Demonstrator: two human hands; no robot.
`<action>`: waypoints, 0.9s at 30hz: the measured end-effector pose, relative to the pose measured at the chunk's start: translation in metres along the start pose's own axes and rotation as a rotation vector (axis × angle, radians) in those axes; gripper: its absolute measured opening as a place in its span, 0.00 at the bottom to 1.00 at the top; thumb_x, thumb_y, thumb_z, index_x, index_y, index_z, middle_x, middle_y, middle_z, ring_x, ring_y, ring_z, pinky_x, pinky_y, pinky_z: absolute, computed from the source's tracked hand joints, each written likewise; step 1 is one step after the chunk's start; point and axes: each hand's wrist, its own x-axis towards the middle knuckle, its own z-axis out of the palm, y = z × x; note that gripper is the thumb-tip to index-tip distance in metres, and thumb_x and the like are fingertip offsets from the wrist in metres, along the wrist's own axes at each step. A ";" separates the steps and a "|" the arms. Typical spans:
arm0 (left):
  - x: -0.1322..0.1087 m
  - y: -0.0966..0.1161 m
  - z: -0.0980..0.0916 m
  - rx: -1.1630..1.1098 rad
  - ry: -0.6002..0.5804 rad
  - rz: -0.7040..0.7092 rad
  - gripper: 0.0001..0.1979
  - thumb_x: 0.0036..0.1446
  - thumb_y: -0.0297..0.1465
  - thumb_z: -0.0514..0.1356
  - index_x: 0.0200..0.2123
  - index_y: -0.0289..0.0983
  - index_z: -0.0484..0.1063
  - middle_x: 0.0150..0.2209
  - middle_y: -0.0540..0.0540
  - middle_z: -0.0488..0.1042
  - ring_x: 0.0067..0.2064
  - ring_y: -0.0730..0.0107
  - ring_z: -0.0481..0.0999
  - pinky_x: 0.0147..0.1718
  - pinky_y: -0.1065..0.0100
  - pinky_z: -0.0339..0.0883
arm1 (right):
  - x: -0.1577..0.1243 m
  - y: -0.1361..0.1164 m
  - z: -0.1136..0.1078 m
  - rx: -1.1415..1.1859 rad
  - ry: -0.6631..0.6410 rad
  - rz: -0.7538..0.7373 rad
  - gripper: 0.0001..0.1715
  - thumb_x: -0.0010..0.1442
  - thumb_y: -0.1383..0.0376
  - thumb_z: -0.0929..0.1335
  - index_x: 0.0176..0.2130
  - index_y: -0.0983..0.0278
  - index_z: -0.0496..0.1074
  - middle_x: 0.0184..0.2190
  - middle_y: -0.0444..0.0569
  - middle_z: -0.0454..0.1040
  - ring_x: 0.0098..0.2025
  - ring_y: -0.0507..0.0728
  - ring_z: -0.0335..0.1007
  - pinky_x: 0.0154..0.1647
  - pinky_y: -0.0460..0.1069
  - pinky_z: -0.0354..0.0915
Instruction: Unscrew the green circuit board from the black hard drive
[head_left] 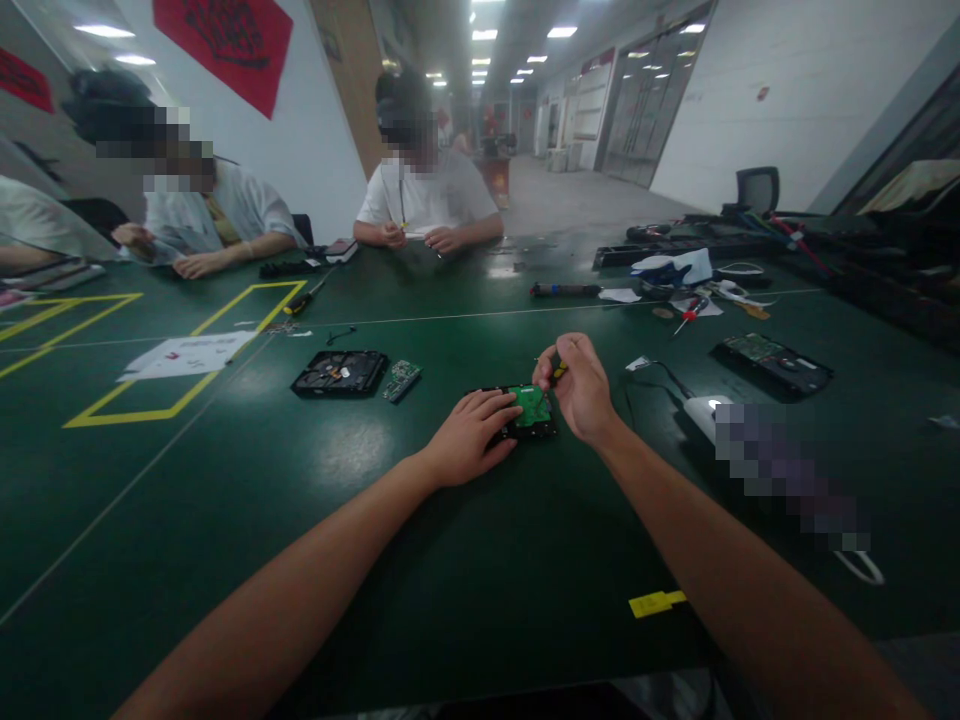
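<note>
A black hard drive (541,428) with a green circuit board (534,405) on top lies on the dark green table (465,560) in front of me. My left hand (472,435) rests flat on the drive's left side, fingers spread over it. My right hand (579,388) is closed around a small screwdriver (557,369) with a yellow and black handle, its tip pointing down at the board.
An opened hard drive (341,372) and a loose green board (402,379) lie to the left. Another drive (772,361) lies at right. Tools and papers (675,285) sit farther back. Two people sit across the table. Yellow tape lines (180,400) mark the left.
</note>
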 end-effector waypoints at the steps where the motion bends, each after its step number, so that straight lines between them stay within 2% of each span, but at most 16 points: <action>1: 0.000 0.000 0.000 -0.002 0.000 0.000 0.26 0.71 0.40 0.59 0.69 0.41 0.65 0.70 0.39 0.66 0.71 0.47 0.63 0.70 0.41 0.55 | 0.001 0.000 -0.001 -0.016 -0.004 -0.008 0.15 0.67 0.52 0.71 0.38 0.56 0.65 0.27 0.38 0.71 0.27 0.52 0.67 0.32 0.49 0.63; 5: 0.000 0.000 -0.001 -0.014 -0.003 -0.006 0.26 0.71 0.40 0.60 0.69 0.42 0.65 0.70 0.40 0.66 0.72 0.47 0.63 0.70 0.40 0.55 | 0.003 -0.003 -0.006 -0.107 -0.035 -0.041 0.12 0.67 0.53 0.70 0.37 0.58 0.73 0.31 0.42 0.74 0.34 0.53 0.71 0.39 0.51 0.66; 9: 0.000 0.001 -0.002 -0.015 -0.008 -0.012 0.26 0.71 0.40 0.60 0.69 0.43 0.65 0.70 0.41 0.66 0.72 0.47 0.63 0.71 0.40 0.55 | 0.001 -0.009 -0.004 -0.104 -0.071 -0.026 0.16 0.69 0.52 0.67 0.39 0.59 0.78 0.32 0.46 0.74 0.35 0.55 0.72 0.41 0.52 0.67; 14: 0.000 0.001 -0.001 -0.009 -0.005 -0.011 0.27 0.70 0.39 0.60 0.69 0.42 0.65 0.70 0.40 0.66 0.72 0.47 0.63 0.70 0.41 0.55 | -0.002 -0.012 0.003 0.038 -0.037 0.050 0.14 0.67 0.50 0.67 0.40 0.58 0.73 0.26 0.42 0.69 0.29 0.55 0.68 0.34 0.52 0.65; 18: 0.000 0.000 0.000 -0.010 -0.012 -0.012 0.27 0.70 0.40 0.60 0.69 0.42 0.64 0.70 0.40 0.66 0.72 0.47 0.63 0.70 0.40 0.55 | -0.002 -0.010 0.006 0.112 -0.019 0.046 0.13 0.68 0.50 0.68 0.39 0.56 0.66 0.23 0.39 0.65 0.26 0.54 0.64 0.31 0.51 0.63; 23: 0.000 0.002 -0.001 -0.016 -0.009 -0.015 0.27 0.71 0.40 0.60 0.69 0.43 0.64 0.70 0.41 0.66 0.72 0.47 0.62 0.70 0.40 0.55 | -0.003 -0.008 0.006 0.017 -0.011 0.005 0.13 0.68 0.52 0.69 0.38 0.55 0.64 0.27 0.39 0.70 0.29 0.54 0.68 0.35 0.52 0.66; 27: 0.000 0.003 -0.002 -0.003 -0.006 -0.021 0.27 0.71 0.40 0.59 0.69 0.42 0.64 0.70 0.40 0.66 0.72 0.47 0.62 0.71 0.41 0.55 | -0.003 -0.010 0.005 -0.039 -0.015 -0.020 0.11 0.68 0.54 0.70 0.38 0.57 0.68 0.33 0.42 0.73 0.35 0.54 0.72 0.41 0.52 0.68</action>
